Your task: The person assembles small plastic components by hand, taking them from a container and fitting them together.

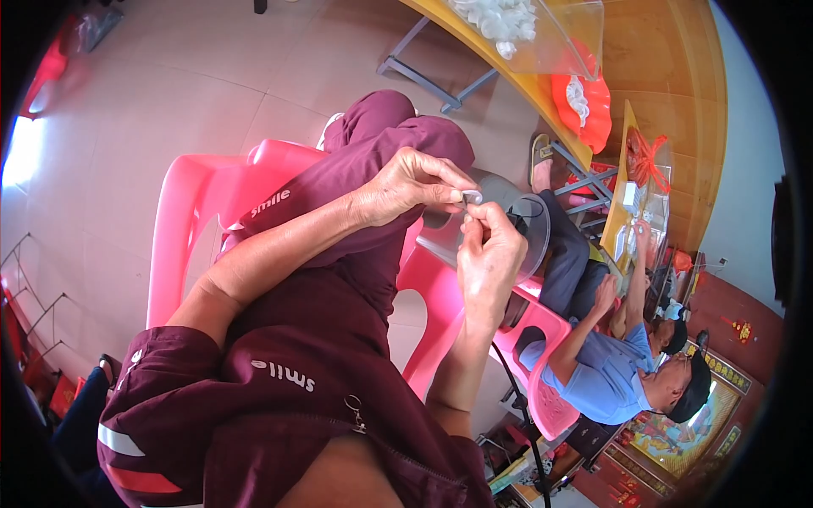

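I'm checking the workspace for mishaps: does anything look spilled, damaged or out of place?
Nothing stands out. The left hand pinches a small whitish piece, right hand close by; the white pile looks heaped, not scattered. The piece is too small to check for damage.

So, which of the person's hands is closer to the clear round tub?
The right one. The right hand shows beside the left edge of the clear round tub. The left hand is farther off, to the tub's left and a bit higher in the picture.

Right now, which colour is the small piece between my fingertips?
The small piece is mostly whitish, shown in the head view.
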Tool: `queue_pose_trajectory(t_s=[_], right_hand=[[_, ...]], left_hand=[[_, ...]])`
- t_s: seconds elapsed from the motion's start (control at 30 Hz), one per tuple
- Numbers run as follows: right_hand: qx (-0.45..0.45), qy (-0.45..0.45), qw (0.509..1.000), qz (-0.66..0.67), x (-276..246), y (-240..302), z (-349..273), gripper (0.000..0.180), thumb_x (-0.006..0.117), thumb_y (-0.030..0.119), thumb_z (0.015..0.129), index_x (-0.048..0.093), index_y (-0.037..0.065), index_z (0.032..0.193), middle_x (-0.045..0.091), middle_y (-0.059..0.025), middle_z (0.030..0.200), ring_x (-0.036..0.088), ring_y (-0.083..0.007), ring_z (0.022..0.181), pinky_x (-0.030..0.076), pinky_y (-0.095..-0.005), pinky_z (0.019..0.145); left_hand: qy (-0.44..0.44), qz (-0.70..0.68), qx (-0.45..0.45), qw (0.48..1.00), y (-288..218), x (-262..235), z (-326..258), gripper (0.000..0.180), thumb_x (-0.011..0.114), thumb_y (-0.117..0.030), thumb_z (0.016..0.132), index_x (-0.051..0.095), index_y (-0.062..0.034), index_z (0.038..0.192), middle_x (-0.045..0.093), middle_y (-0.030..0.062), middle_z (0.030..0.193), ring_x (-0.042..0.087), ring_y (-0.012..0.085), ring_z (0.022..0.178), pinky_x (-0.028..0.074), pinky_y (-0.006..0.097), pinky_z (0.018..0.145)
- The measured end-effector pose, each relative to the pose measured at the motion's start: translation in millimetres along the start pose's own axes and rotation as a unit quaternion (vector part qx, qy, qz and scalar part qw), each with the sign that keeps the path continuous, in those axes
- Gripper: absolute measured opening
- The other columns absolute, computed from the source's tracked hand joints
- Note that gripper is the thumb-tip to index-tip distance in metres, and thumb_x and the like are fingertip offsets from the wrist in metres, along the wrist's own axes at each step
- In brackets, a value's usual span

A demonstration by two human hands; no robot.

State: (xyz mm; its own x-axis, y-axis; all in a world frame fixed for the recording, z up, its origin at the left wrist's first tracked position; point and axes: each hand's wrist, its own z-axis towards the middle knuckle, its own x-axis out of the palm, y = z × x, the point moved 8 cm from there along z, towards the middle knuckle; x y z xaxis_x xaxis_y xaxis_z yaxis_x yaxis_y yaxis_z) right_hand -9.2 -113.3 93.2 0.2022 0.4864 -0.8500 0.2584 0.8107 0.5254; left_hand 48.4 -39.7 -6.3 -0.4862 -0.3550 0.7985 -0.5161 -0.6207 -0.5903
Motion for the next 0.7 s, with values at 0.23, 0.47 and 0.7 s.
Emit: queue_pose_trajectory(t_s=[0.23, 0.47, 0.7], right_hand=[[-0.025, -0.002, 0.998, -0.055, 1, 9, 0, 0.007, 0.058, -0.007, 0.078, 0.057, -0.002, 0.082, 0.061, -0.0197, 0.076, 0.061, -0.0388, 0.069, 0.045, -0.0450, 0.057], [-0.070, -0.067, 0.992, -0.086, 10, 12, -2, 0.010, 0.062, 0.000, 0.079, 0.056, 0.001, 0.087, 0.061, -0.0165, 0.078, 0.061, -0.0374, 0.069, 0.046, -0.0458, 0.058], [-0.048, -0.096, 0.989, -0.102, 15, 10, -6, 0.011, 0.064, 0.008, 0.082, 0.054, 0.004, 0.085, 0.058, -0.0111, 0.072, 0.061, -0.0314, 0.061, 0.046, -0.0428, 0.052]], left_hand=[[0.000, 0.019, 0.010, 1.000, 0, 0, 0, 0.015, 0.063, -0.003, 0.086, 0.069, -0.0009, 0.100, 0.066, 0.0083, 0.102, 0.062, 0.0135, 0.092, 0.053, 0.026, 0.081], [-0.030, 0.067, 0.060, 0.995, -1, -7, 3, 0.017, 0.059, 0.001, 0.087, 0.068, 0.0012, 0.101, 0.065, 0.0113, 0.105, 0.063, 0.0169, 0.094, 0.054, 0.028, 0.082], [-0.057, 0.045, 0.022, 0.997, 7, -7, 5, 0.016, 0.061, -0.001, 0.087, 0.068, 0.0013, 0.101, 0.066, 0.0098, 0.100, 0.064, 0.0158, 0.091, 0.053, 0.028, 0.082]])
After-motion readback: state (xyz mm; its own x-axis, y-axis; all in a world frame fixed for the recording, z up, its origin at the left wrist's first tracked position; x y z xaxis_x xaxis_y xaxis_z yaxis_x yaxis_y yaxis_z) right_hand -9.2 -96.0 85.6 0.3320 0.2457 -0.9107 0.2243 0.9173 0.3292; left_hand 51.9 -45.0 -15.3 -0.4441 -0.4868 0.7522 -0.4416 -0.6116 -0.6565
